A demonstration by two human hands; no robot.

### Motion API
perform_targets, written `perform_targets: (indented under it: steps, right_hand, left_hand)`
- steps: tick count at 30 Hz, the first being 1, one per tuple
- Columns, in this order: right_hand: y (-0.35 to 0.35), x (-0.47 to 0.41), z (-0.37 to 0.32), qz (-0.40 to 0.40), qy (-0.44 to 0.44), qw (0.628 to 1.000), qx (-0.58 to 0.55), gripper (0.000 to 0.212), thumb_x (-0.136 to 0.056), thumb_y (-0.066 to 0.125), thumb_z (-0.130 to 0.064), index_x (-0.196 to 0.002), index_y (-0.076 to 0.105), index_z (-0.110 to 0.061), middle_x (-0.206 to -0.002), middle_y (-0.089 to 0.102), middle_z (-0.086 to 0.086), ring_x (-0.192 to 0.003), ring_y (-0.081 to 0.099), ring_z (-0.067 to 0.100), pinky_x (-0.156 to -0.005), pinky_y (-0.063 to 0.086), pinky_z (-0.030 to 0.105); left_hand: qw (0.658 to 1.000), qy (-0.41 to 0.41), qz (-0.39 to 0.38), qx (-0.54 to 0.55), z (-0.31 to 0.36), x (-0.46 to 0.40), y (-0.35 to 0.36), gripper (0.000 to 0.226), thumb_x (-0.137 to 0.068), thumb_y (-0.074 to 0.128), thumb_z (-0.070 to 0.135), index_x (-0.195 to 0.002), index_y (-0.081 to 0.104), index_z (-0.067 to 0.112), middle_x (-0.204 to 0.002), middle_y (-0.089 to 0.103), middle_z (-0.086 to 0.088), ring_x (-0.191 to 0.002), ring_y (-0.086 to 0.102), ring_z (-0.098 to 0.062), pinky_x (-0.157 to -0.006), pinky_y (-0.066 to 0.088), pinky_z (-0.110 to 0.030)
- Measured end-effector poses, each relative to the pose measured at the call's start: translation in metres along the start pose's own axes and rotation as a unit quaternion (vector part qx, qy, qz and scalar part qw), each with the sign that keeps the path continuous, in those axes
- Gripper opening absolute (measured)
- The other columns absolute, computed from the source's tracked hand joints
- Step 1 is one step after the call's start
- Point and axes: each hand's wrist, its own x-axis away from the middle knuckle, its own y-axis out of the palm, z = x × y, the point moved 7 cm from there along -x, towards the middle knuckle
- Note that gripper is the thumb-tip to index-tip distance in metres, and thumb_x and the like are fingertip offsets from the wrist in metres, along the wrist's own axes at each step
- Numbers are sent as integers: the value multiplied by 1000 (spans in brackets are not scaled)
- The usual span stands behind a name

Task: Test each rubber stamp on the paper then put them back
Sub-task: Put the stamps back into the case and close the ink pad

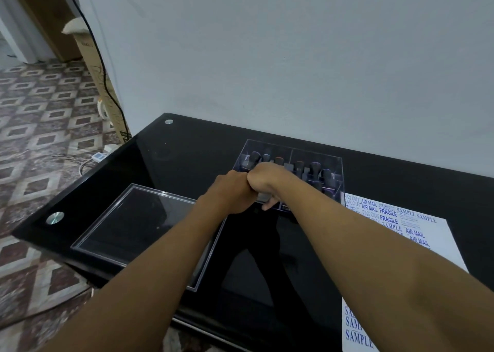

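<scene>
Both hands' fingers curled, grip unclear | left hand | right hand | stamp box

paper stamped AIR MAIL, FRAGILE, SAMPLE, TAX OUT

My arms are bare from the elbows down, with no sleeve showing. My left hand and right hand are bare too. My right thumbnail is short and plain.
</scene>
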Motion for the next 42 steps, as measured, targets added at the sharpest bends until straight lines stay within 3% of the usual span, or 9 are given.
perform_targets:
  steps: [4, 8, 14, 18, 24, 29, 33, 36, 42]
  right_hand:
    - [-4, 10, -1, 36, -24, 998, 45, 35, -99, 29, -10, -122, 50, 5, -122, 53, 28, -81, 70, 39, -78, 60, 41]
    - [-6, 18, -3, 95, -64, 991, 72, 24, -94, 35, -7, -76, 50, -3, -106, 64, 23, -88, 64, 34, -81, 55, 37]
    - [-9, 38, -7, 204, -143, 968, 28, 16, -87, 48, -19, -81, 54, -6, -87, 58, 10, -71, 54, 22, -54, 40, 28]
    - [19, 52, -8, 204, -165, 964, 30, 23, -88, 52, -28, -78, 58, -7, -76, 59, 12, -74, 58, 31, -58, 37, 28]
    - [90, 64, 16, 37, -73, 995, -65, 30, -86, 56, -29, -76, 62, -1, -67, 69, 15, -46, 67, 26, -57, 58, 34]
    - [103, 77, 22, 58, -61, 994, -76, 25, -86, 62, -26, -86, 47, -6, -84, 68, 15, -61, 69, 27, -62, 57, 33]
    - [111, 82, 16, 73, -86, 992, -59, 10, -79, 65, -25, -78, 65, -15, -80, 69, 6, -77, 67, 28, -74, 57, 39]
    - [118, 85, 16, 64, -91, 990, -83, 4, -77, 64, -21, -77, 67, -24, -78, 70, -1, -75, 67, 23, -72, 57, 35]
    - [99, 93, 13, 77, -154, 978, -120, 12, -80, 62, -7, -89, 65, -15, -81, 71, -4, -74, 64, 13, -57, 44, 21]
  left_hand:
    - [1000, -10, -10, 4, 2, 3, -2, 29, -96, 39, 21, -117, 56, 12, -112, 63, -8, -96, 58, -29, -89, 47, -42]
    - [999, -13, -24, 42, 3, 7, 0, 31, -98, 40, 22, -124, 53, 13, -121, 57, -11, -109, 52, -29, -93, 42, -43]
    - [975, 6, 106, 197, -15, 18, -16, 15, -87, 57, 12, -97, 67, 15, -102, 68, -6, -92, 63, -24, -84, 53, -43]
    - [947, -20, 223, 230, -55, 56, -43, 21, -88, 56, 9, -100, 72, 12, -105, 68, -8, -93, 63, -24, -85, 53, -41]
    - [946, -199, 219, 128, -163, 126, -45, 24, -93, 50, 18, -109, 68, 13, -115, 61, -9, -105, 58, -28, -95, 48, -43]
    - [923, -369, 105, 35, -231, 178, -6, 29, -95, 46, 26, -113, 57, 6, -122, 49, -16, -116, 47, -38, -95, 44, -52]
    - [922, -364, 120, 59, -235, 183, 5, 16, -92, 48, 19, -90, 58, 7, -112, 52, -18, -109, 49, -37, -90, 46, -50]
    - [923, -352, 134, 73, -238, 178, 9, 26, -85, 50, 13, -63, 36, 13, -96, 58, -20, -99, 54, -38, -80, 46, -45]
    - [893, -356, 218, 166, -222, 186, -22, 15, -83, 52, 3, -81, 64, -5, -92, 66, -22, -93, 60, -35, -81, 50, -41]
